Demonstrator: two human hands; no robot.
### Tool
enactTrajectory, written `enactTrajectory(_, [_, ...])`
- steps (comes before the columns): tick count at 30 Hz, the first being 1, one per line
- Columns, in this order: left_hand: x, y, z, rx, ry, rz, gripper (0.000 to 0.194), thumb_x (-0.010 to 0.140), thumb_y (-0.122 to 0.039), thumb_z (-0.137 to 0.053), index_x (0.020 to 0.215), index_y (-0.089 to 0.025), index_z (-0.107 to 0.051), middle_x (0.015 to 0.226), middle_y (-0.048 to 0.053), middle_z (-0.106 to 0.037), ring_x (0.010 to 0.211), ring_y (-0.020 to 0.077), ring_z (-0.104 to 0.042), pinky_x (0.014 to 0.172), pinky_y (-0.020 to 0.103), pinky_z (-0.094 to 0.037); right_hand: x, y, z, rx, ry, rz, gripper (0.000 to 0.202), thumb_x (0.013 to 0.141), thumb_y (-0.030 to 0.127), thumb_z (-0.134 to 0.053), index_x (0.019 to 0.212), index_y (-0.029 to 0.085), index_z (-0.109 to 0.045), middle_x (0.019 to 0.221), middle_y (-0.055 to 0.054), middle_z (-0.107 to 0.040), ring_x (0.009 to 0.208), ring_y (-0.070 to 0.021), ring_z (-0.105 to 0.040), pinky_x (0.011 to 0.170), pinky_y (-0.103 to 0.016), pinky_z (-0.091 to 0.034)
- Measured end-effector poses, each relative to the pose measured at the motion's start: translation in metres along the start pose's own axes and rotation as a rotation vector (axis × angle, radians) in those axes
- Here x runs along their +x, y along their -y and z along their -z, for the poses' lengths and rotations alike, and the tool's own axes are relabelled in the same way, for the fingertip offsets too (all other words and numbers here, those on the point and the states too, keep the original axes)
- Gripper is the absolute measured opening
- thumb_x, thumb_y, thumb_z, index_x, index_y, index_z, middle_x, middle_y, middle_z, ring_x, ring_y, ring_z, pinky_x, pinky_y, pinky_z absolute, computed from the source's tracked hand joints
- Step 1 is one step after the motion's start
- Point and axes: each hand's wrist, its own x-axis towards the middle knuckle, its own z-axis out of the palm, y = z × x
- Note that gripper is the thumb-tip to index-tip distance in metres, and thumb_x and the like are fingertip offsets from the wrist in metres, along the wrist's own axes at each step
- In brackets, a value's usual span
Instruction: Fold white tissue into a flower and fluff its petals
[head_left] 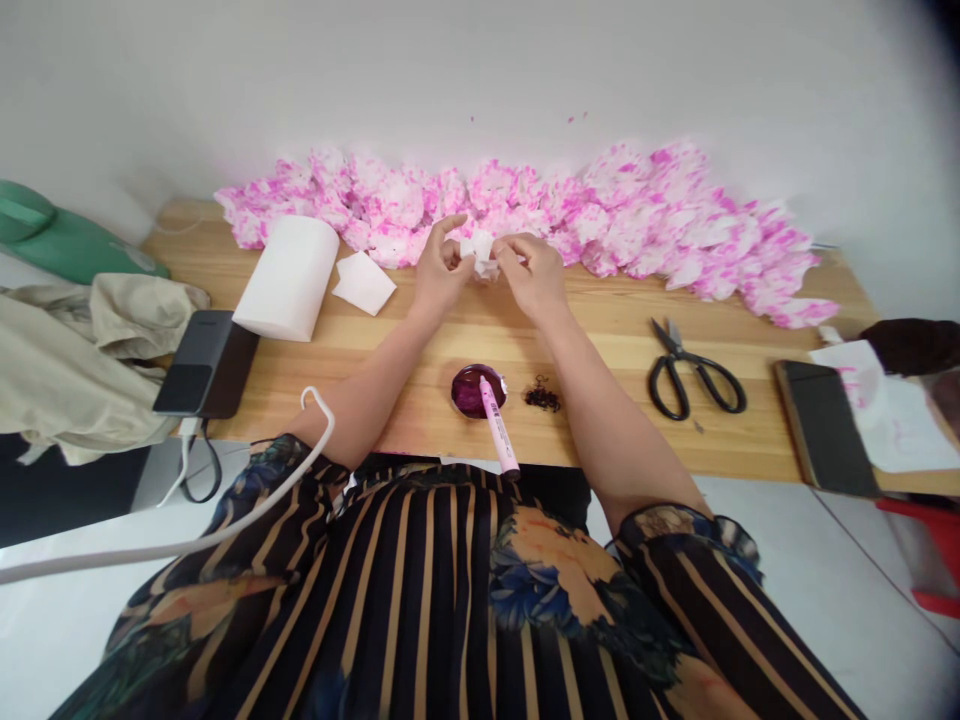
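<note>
Between my two hands is a small crumpled white tissue paper flower (478, 252). My left hand (442, 268) pinches its left side between thumb and a finger, with the index finger raised. My right hand (534, 272) pinches the right side with thumb and fingertips. Right behind the hands runs a long heap of pink-and-white paper flowers (660, 220). Nearer to me, a pink marker (498, 425) leans on a small round dish (466, 392) of dark magenta liquid. Beside the dish lies a little pile of dark twisted ties (542, 394).
On the left are a white paper roll (291, 275), folded white sheets (364, 283), a black power bank (206, 365), beige cloth (142, 315) and a green bottle (75, 240). Black-handled scissors (694, 370) and a phone (825, 425) lie right. A white cable (247, 515) crosses my left arm.
</note>
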Motion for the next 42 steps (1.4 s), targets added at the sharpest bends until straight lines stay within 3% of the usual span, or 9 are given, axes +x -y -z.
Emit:
enactTrajectory(4, [0.002,0.003,0.002,-0.05,-0.022,0.009,0.052,0.088,-0.046,-0.076,0.131,-0.028,-0.052,0.072,-0.003,-0.055,0.08,0.0196,-0.07,0.081,0.036,-0.056,0.0,-0.004,-0.004,-0.038,-0.009,0.0,0.034,0.097,0.052,-0.056,0.081,0.025,-0.069,0.101,-0.005,-0.074,0.099,-0.0237,-0.067,0.095,-0.043,-0.052])
enactTrajectory(10, [-0.001,-0.002,0.002,-0.066,-0.022,0.041,0.047,0.09,-0.049,-0.072,0.127,-0.027,-0.054,0.071,-0.003,-0.053,0.077,0.0177,-0.068,0.079,0.033,-0.054,0.001,-0.01,-0.009,-0.103,0.0,-0.014,0.018,0.094,0.034,-0.059,0.081,0.026,-0.069,0.106,-0.006,-0.074,0.105,-0.0253,-0.066,0.099,-0.046,-0.051])
enactTrajectory(17, [-0.001,-0.011,-0.001,0.005,-0.045,0.06,0.039,0.083,-0.02,-0.074,0.119,-0.025,-0.059,0.069,-0.005,-0.056,0.062,0.0105,-0.056,0.067,0.025,-0.049,0.001,-0.004,-0.005,-0.076,0.022,-0.017,0.023,0.096,0.035,-0.056,0.077,0.025,-0.067,0.096,-0.004,-0.073,0.099,-0.0239,-0.067,0.096,-0.042,-0.052])
enactTrajectory(21, [0.0,-0.009,0.001,-0.009,-0.065,0.081,0.044,0.081,-0.014,-0.066,0.123,-0.025,-0.058,0.069,-0.005,-0.057,0.059,0.0098,-0.055,0.065,0.024,-0.049,0.002,-0.002,-0.001,-0.002,-0.006,-0.02,0.027,0.096,0.038,-0.055,0.079,0.024,-0.069,0.094,-0.003,-0.074,0.09,-0.0207,-0.068,0.089,-0.039,-0.053])
enactTrajectory(29, [0.001,-0.009,0.002,-0.088,-0.1,0.115,0.041,0.086,-0.023,-0.069,0.124,-0.025,-0.056,0.068,-0.006,-0.052,0.063,0.0114,-0.061,0.069,0.027,-0.054,0.002,0.001,0.003,0.038,-0.013,0.008,0.03,0.095,0.047,-0.058,0.08,0.024,-0.07,0.097,-0.003,-0.075,0.097,-0.0214,-0.069,0.092,-0.04,-0.054])
enactTrajectory(38, [-0.001,-0.016,0.002,-0.098,-0.078,0.16,0.038,0.091,-0.043,-0.07,0.124,-0.028,-0.055,0.067,-0.004,-0.057,0.061,0.0124,-0.061,0.063,0.026,-0.052,0.003,-0.006,-0.002,-0.019,0.028,-0.02,0.016,0.09,0.038,-0.063,0.08,0.027,-0.07,0.11,-0.005,-0.075,0.108,-0.0247,-0.068,0.103,-0.047,-0.053])
enactTrajectory(42, [-0.001,-0.011,0.001,-0.059,-0.029,0.107,0.042,0.091,-0.038,-0.071,0.126,-0.027,-0.052,0.073,-0.003,-0.059,0.069,0.014,-0.064,0.07,0.028,-0.052,0.002,-0.005,-0.002,-0.001,0.027,-0.023,0.017,0.091,0.037,-0.062,0.08,0.026,-0.069,0.11,-0.005,-0.075,0.11,-0.0239,-0.068,0.1,-0.044,-0.053])
